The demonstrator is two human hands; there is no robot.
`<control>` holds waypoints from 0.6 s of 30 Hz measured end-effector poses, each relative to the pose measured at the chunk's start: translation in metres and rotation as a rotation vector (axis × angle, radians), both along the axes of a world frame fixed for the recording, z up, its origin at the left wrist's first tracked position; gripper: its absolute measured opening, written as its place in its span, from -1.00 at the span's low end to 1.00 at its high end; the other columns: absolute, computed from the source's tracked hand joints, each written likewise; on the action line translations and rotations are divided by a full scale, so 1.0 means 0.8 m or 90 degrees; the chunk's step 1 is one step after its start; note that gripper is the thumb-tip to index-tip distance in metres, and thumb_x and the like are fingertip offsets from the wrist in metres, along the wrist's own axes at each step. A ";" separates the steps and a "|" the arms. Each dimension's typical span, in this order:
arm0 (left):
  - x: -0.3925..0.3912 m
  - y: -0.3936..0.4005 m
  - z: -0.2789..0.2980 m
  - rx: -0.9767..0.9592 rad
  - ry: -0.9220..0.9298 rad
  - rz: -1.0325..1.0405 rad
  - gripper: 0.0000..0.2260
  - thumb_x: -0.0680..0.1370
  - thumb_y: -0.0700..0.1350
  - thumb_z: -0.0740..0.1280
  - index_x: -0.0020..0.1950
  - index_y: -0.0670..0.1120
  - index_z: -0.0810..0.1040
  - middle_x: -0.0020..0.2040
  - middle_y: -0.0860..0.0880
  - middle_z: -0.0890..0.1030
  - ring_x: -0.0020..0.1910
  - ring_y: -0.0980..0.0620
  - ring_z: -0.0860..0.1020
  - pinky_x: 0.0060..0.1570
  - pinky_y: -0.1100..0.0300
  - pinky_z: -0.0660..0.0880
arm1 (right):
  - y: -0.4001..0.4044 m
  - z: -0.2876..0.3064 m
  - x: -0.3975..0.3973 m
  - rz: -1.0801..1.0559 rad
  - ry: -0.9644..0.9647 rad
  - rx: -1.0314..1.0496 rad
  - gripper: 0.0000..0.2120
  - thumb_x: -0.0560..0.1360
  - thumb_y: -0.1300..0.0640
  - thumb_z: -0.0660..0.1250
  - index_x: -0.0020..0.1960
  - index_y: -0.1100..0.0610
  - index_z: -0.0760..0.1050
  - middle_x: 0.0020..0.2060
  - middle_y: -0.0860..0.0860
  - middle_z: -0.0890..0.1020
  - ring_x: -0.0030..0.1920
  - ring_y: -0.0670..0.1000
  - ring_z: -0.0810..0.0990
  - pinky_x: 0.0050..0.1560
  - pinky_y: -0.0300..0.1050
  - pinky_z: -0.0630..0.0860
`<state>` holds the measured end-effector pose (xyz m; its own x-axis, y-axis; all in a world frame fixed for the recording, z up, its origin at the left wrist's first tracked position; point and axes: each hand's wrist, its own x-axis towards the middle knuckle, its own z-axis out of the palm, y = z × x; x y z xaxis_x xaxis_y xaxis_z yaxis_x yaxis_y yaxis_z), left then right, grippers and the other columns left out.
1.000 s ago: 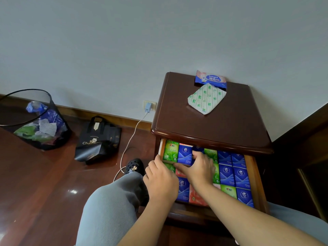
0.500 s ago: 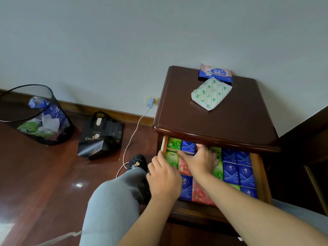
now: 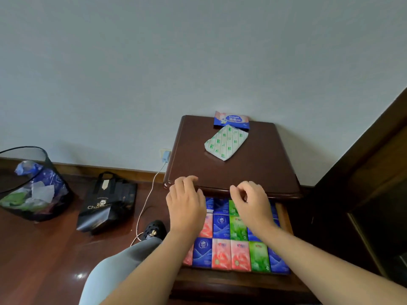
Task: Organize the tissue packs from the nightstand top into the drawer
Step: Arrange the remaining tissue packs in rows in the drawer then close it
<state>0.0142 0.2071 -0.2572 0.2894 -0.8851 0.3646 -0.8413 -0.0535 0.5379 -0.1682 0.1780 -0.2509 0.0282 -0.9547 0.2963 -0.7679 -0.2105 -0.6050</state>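
From my feed: blue, pink-red and green tissue packs (image 3: 221, 254) tile the drawer (image 3: 284, 219) of a dark reddish-brown nightstand (image 3: 264, 168); on top, a white pack with green squares (image 3: 225, 142) and a blue-and-pink pack (image 3: 231, 120); black shopping bag (image 3: 108, 201) with pale lettering; black mesh bin (image 3: 33, 186)

Back drawer (image 3: 284, 214) packs (image 3: 221, 204) behind hands (image 3: 186, 205)

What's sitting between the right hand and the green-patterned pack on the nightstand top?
Head view: only bare dark wood of the nightstand top lies between the right hand and the green-patterned pack. The blue pack lies beyond it, against the wall.
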 end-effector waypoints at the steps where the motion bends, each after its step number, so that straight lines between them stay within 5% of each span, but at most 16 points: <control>1: -0.002 -0.013 0.004 0.030 -0.018 -0.031 -0.69 0.64 -0.05 0.26 0.40 0.00 0.45 0.32 -0.02 0.50 0.28 -0.07 0.48 0.25 -0.03 0.42 | -0.011 0.008 -0.006 0.003 -0.014 -0.004 -0.80 0.62 -0.02 0.33 -0.18 -0.08 0.47 -0.18 -0.18 0.52 -0.07 -0.08 0.48 -0.08 -0.13 0.39; 3: -0.004 -0.039 0.005 0.155 -0.055 -0.091 -0.54 0.71 0.06 0.12 0.60 -0.01 0.27 0.57 -0.03 0.33 0.56 -0.07 0.27 0.53 -0.06 0.21 | -0.030 0.009 -0.016 0.009 0.000 0.028 -0.90 0.61 0.04 0.35 0.12 -0.04 0.55 0.10 -0.11 0.54 0.16 -0.03 0.48 0.14 -0.19 0.39; 7: -0.008 -0.074 -0.010 0.337 -0.126 -0.153 -0.41 0.73 0.17 -0.09 0.70 0.00 -0.18 0.70 -0.01 -0.19 0.67 -0.05 -0.23 0.60 -0.15 -0.22 | -0.064 -0.003 -0.018 0.036 0.038 0.099 -0.47 0.62 -0.03 0.35 0.55 -0.08 0.31 0.51 -0.03 0.28 0.44 0.04 0.29 0.38 -0.15 0.26; 11: -0.009 -0.078 -0.034 0.332 -0.136 -0.143 -0.40 0.70 0.21 -0.19 0.66 0.04 -0.34 0.67 0.01 -0.34 0.63 -0.02 -0.37 0.54 -0.15 -0.38 | -0.114 -0.010 0.004 0.040 0.111 0.051 -0.31 0.59 -0.12 0.34 0.63 -0.17 0.12 0.61 -0.04 0.14 0.46 0.13 0.27 0.43 0.08 0.39; 14: -0.008 -0.077 -0.042 0.310 -0.140 -0.133 -0.41 0.69 0.22 -0.21 0.65 0.06 -0.35 0.67 0.04 -0.34 0.62 0.00 -0.39 0.47 -0.10 -0.47 | -0.160 -0.009 0.020 0.047 0.186 0.061 -0.27 0.61 -0.21 0.28 0.67 -0.15 0.04 0.66 0.01 0.09 0.47 0.19 0.29 0.51 0.15 0.31; 18: -0.009 -0.077 -0.043 0.298 -0.133 -0.129 -0.40 0.69 0.23 -0.19 0.66 0.08 -0.31 0.68 0.06 -0.30 0.63 0.01 -0.37 0.41 -0.04 -0.54 | -0.190 -0.014 0.026 0.042 0.292 0.094 -0.37 0.64 -0.32 0.11 0.64 -0.12 0.19 0.65 -0.05 0.21 0.54 0.16 0.24 0.59 0.29 0.12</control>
<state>0.0073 0.1452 -0.2919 0.0607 -0.9969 -0.0498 -0.9458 -0.0734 0.3163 -0.1471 0.0259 -0.2618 0.1864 -0.9774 0.0998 -0.9504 -0.2052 -0.2339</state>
